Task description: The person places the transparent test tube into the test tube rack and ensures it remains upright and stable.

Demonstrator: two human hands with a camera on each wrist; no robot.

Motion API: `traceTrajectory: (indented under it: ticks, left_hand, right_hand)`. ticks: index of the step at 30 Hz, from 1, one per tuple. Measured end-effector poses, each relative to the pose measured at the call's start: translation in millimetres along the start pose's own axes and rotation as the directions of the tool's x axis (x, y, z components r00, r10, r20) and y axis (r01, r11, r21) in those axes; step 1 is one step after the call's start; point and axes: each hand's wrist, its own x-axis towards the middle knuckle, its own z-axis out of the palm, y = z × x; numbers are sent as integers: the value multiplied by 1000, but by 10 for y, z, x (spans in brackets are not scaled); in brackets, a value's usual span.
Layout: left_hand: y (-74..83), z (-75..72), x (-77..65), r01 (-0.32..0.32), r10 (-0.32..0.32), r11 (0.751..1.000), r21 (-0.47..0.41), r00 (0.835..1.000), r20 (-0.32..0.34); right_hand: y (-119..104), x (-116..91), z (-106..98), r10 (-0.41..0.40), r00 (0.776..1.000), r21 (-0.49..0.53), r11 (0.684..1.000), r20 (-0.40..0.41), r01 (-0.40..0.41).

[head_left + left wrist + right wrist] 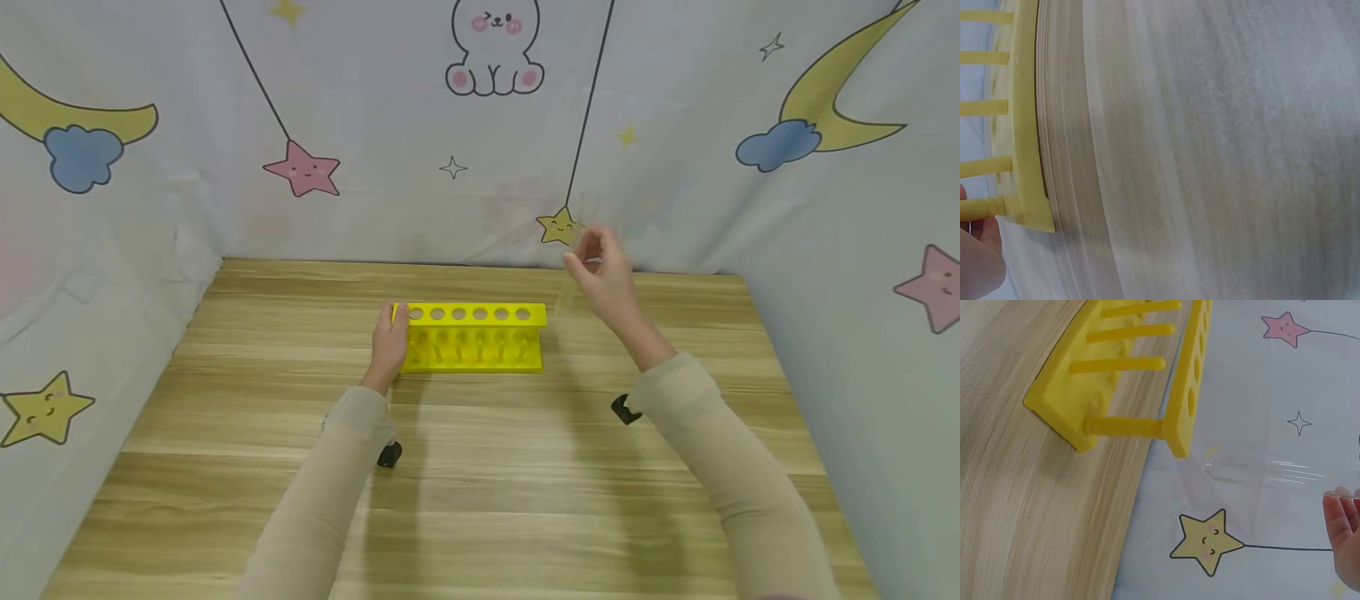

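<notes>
A clear tube (1272, 472) is hanging in the air off the right end of the yellow rack (468, 364), its rounded end pointing down toward that end without touching it. The right hand (611, 279) is gripping the tube near its upper end, thumb and fingers closing on it in a pinch. The rack is standing upright on the wooden table (510, 467), its top bar showing a row of six round holes and its base carrying a row of upright pegs (1132, 332). The left hand (390, 342) is clasping the rack's left end, the thumb lying over the front of the top bar and the fingers wrapping around the end post. Farther out, pale sleeves (750, 475) are covering both forearms, and a small black piece (625, 409) is jutting from beside the right cuff, another (390, 455) from beside the left. Behind the table, a white cloth (390, 208) is hanging, bearing a pink star (303, 169), a white cartoon animal (495, 50) and a smiling yellow star (557, 226), which is showing just beside the right hand in the head view.
</notes>
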Motion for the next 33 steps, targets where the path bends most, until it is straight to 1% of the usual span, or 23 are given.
traceTrajectory:
  ticks: [8, 14, 16, 19, 24, 30, 33]
  left_hand:
    - [-17, 0, 10, -3, 3, 1000, 5, 1000, 0]
    - [-17, -9, 17, 1, -1, 1000, 15, 1000, 14]
    - [-15, -13, 14, 2, -2, 1000, 18, 1000, 21]
    - [-17, -18, 12, 8, -9, 1000, 23, 1000, 22]
    - [-19, -24, 11, 13, -13, 1000, 18, 1000, 22]
    - [-26, -17, 12, 12, -13, 1000, 27, 1000, 22]
    - [-32, -15, 20, 7, -8, 999, 31, 1000, 13]
  right_hand:
    - [-11, 19, 44, -16, 1000, 4, 1000, 6, 16]
    - [-75, 47, 76, -19, 1000, 15, 1000, 11, 19]
    - [-111, 57, 86, -17, 1000, 29, 999, 13, 17]
    - [-225, 49, 95, -17, 1000, 39, 999, 13, 16]
    - [-380, 21, 113, -30, 999, 20, 999, 11, 30]
    - [-377, 29, 146, -24, 1000, 57, 998, 11, 23]
    - [-282, 51, 180, -29, 999, 59, 998, 13, 28]
